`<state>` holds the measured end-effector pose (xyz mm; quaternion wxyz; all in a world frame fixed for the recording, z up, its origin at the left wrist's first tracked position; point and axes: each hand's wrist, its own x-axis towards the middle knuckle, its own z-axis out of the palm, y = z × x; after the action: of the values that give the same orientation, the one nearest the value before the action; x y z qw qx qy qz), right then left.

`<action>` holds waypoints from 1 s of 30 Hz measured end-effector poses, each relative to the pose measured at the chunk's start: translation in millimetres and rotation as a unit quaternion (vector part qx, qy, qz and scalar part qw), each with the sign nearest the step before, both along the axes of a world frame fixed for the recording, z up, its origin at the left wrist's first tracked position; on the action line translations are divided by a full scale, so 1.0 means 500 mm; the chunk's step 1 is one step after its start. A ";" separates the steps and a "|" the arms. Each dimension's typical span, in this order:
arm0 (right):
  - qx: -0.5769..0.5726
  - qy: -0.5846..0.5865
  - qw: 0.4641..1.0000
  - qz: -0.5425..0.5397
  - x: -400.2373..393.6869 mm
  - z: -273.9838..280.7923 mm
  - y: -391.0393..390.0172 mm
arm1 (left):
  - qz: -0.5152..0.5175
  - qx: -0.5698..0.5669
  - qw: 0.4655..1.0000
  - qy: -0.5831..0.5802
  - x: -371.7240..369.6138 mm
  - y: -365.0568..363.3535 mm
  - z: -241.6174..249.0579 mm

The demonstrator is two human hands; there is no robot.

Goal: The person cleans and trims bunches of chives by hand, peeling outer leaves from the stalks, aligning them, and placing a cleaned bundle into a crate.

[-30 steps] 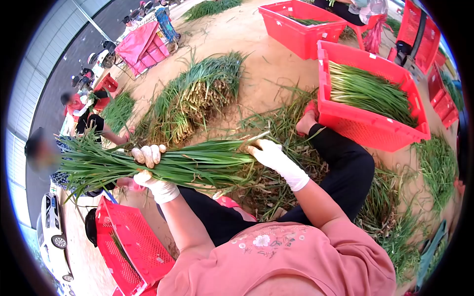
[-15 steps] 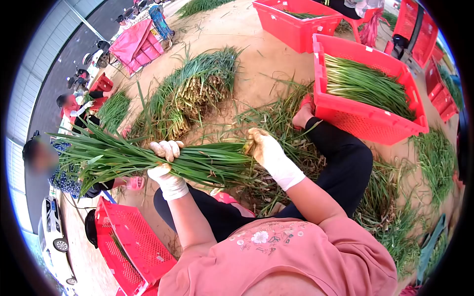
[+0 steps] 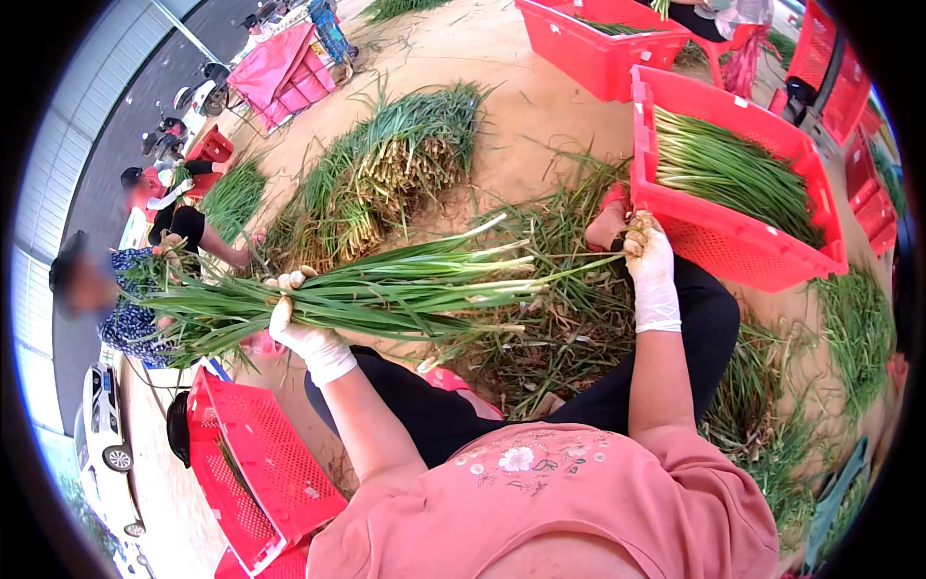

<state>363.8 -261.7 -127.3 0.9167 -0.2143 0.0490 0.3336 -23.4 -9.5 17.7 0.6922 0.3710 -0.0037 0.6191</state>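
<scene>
My left hand (image 3: 304,328), in a whitish glove, is wrapped round a loose bunch of garlic chives (image 3: 415,289). The green leaves point left, and the pale stem ends fan out to the right. In a soiled glove, my right hand (image 3: 648,256) is closed near the crate's lower left corner. From its fingers a thin stalk or leaf strip (image 3: 584,270) stretches back toward the stem ends. Whatever else those fingers hold is hidden. Below the bunch, discarded leaves (image 3: 559,333) cover the ground between my legs.
A red crate (image 3: 723,246) with aligned chives stands at right, with another red crate (image 3: 598,63) behind it. Ahead lies a large chive pile (image 3: 395,174). A person (image 3: 135,289) sits close at left, near a tilted red crate (image 3: 251,454). Another person (image 3: 159,193) works farther back.
My right hand has moved from the bunch's stem end out to the right, drawing a thin strip along. Pale, separate stems now show where the end looked brownish and gathered. My left hand keeps its hold.
</scene>
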 end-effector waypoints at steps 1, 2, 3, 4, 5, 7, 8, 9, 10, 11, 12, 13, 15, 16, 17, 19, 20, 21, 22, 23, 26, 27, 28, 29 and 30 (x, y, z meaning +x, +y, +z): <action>-0.033 -0.027 0.999 -0.031 0.012 0.002 -0.011 | 0.028 -0.017 0.999 -0.002 -0.005 0.004 -0.004; -0.064 -0.054 0.994 -0.063 0.029 0.001 -0.026 | 0.055 -0.033 0.998 -0.005 -0.011 0.008 -0.005; -0.077 -0.097 0.988 -0.087 0.048 0.001 -0.046 | 0.055 -0.026 0.998 0.002 -0.020 0.010 -0.003; -0.100 -0.129 0.979 -0.124 0.060 0.014 -0.065 | 0.044 -0.022 0.998 -0.026 -0.027 0.009 -0.001; -0.143 -0.142 0.964 -0.172 0.062 0.034 -0.077 | 0.052 -0.016 0.998 -0.031 -0.037 0.017 -0.003; -0.222 -0.173 0.932 -0.226 0.051 0.079 -0.088 | 0.059 -0.004 0.998 -0.037 -0.051 0.026 -0.002; -0.258 -0.192 0.918 -0.233 0.026 0.105 -0.078 | 0.059 -0.003 0.997 -0.038 -0.052 0.024 0.000; -0.311 -0.239 0.906 -0.159 0.000 0.124 -0.063 | 0.068 -0.003 0.997 -0.021 -0.052 0.021 0.002; -0.341 -0.266 0.900 -0.054 -0.028 0.137 -0.042 | 0.076 -0.004 0.997 -0.003 -0.050 0.019 0.004; -0.338 -0.314 0.886 0.053 -0.058 0.139 -0.019 | 0.071 0.005 0.997 0.003 -0.047 0.019 0.004; -0.362 -0.367 0.846 0.138 -0.096 0.151 0.006 | 0.068 0.006 0.998 0.003 -0.039 0.013 0.006; -0.367 -0.401 0.810 0.221 -0.130 0.146 0.039 | 0.061 0.003 0.998 0.002 -0.028 0.003 0.010; -0.324 -0.461 0.780 0.270 -0.197 0.110 0.100 | 0.035 -0.010 0.999 -0.015 -0.004 -0.018 0.015; -0.325 -0.475 0.758 0.307 -0.230 0.112 0.118 | 0.033 -0.010 0.999 -0.015 0.004 -0.023 0.013; -0.297 -0.448 0.788 0.301 -0.260 0.090 0.138 | 0.028 -0.010 1.000 -0.004 0.010 -0.026 0.008; -0.300 -0.430 0.808 0.269 -0.288 0.032 0.165 | 0.003 -0.008 1.000 -0.013 0.014 -0.024 -0.003; -0.305 -0.404 0.818 0.275 -0.283 0.018 0.161 | 0.002 -0.007 1.000 -0.012 0.014 -0.024 -0.003; -0.332 -0.438 0.805 0.223 -0.262 -0.027 0.163 | 0.013 -0.017 1.000 -0.009 0.012 -0.024 -0.004; -0.359 -0.423 0.814 0.169 -0.239 -0.048 0.155 | 0.025 -0.028 0.999 -0.007 0.010 -0.024 -0.004; -0.385 -0.408 0.820 0.115 -0.218 -0.057 0.146 | 0.027 -0.029 0.999 -0.007 0.007 -0.023 -0.006; -0.401 -0.173 0.898 0.051 -0.091 -0.095 0.082 | 0.027 -0.005 1.000 -0.004 -0.004 -0.018 -0.011; -0.353 -0.141 0.924 0.042 -0.050 -0.101 0.046 | 0.021 -0.010 1.000 -0.018 -0.008 -0.015 -0.013; -0.304 -0.108 0.946 0.035 -0.026 -0.092 0.022 | 0.024 -0.010 0.999 -0.019 -0.010 -0.016 -0.011; -0.361 -0.179 0.914 0.046 -0.035 -0.050 0.020 | 0.031 -0.021 0.999 -0.022 -0.010 -0.018 -0.005; -0.414 -0.246 0.875 0.056 -0.057 0.008 0.020 | 0.038 -0.033 0.998 -0.023 -0.009 -0.020 0.000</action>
<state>335.2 -251.8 -123.3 0.7065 -0.6516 -0.0568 0.2701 -27.8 -19.5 17.8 0.6797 0.3334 0.0150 0.6531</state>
